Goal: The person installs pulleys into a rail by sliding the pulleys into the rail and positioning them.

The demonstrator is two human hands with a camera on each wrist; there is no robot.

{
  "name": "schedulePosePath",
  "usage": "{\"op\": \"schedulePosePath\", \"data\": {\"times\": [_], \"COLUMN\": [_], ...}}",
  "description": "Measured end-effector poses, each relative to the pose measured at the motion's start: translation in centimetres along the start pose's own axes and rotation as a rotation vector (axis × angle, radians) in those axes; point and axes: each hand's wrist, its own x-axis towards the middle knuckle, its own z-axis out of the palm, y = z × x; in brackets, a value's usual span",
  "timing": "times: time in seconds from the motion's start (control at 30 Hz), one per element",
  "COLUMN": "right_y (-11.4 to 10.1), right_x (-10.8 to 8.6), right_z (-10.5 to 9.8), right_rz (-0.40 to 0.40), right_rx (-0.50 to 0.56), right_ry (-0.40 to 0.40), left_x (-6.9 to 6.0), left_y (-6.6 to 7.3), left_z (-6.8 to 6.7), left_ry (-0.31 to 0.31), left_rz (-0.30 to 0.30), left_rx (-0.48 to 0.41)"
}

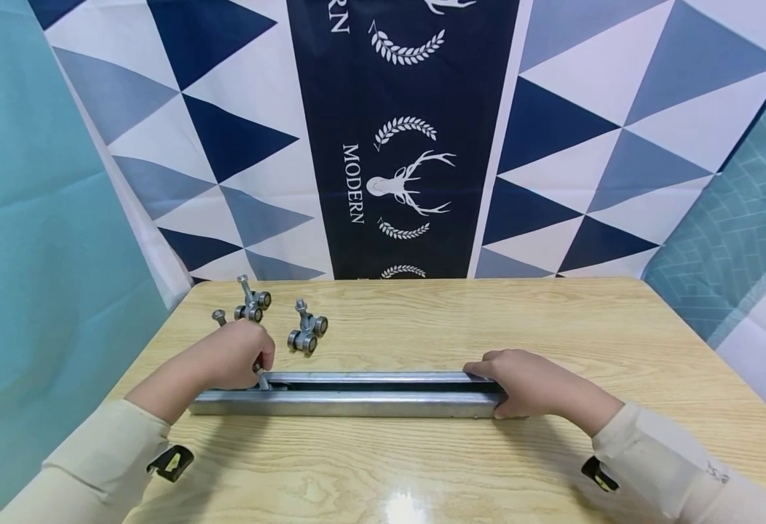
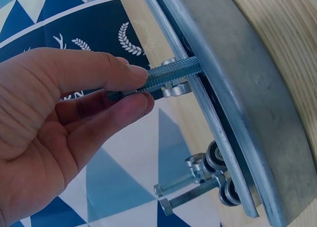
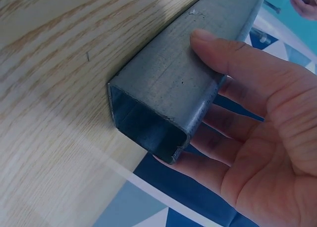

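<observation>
At slotted rail (image 1: 370, 405), left hand (image 1: 235, 355) pinching bolt (image 2: 172, 74).

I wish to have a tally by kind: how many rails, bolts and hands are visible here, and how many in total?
Metal rail: 1
Hands: 2, the left hand and the right hand
Bolts: 4, the pinched bolt in the left hand and three other bolts beyond the rail
Total: 7

Rail (image 3: 168, 73): dull, scuffed metal. Bolt (image 2: 173, 73): threaded metal. Tabletop (image 1: 370, 458): glossy, probably wood.
</observation>
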Motion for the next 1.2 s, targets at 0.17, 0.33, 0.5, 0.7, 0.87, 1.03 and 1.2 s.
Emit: {"op": "schedulePosePath", "data": {"times": [0.17,0.33,0.5,0.7,0.87,1.03,1.2], "right_y": [0.0,0.0,0.0,0.4,0.2,0.2,0.0], "right_x": [0.0,0.0,0.0,0.1,0.0,0.0,0.0], "right_z": [0.0,0.1,0.1,0.3,0.1,0.1,0.1], "right_rz": [-0.001,-0.010,-0.009,-0.006,-0.004,-0.007,-0.006], "right_rx": [-0.004,0.001,0.002,-0.005,-0.001,-0.003,-0.003], "right_ry": [0.011,0.015,0.016,0.016,0.016,0.021,0.019], "left_x": [0.3,0.6,0.9,1.3,1.7,2.1,2.5], "left_y": [0.3,0.7,1.1,1.5,2.0,2.3,2.6], "left_z": [0.2,0.3,0.4,0.6,0.6,0.7,0.7], "left_ry": [-0.006,-0.012,-0.008,-0.001,-0.008,-0.013,-0.002], "left_rz": [-0.008,-0.015,-0.019,0.004,0.011,0.020,0.062], "left_rx": [-0.006,-0.004,0.006,0.015,0.009,0.010,0.005]}}
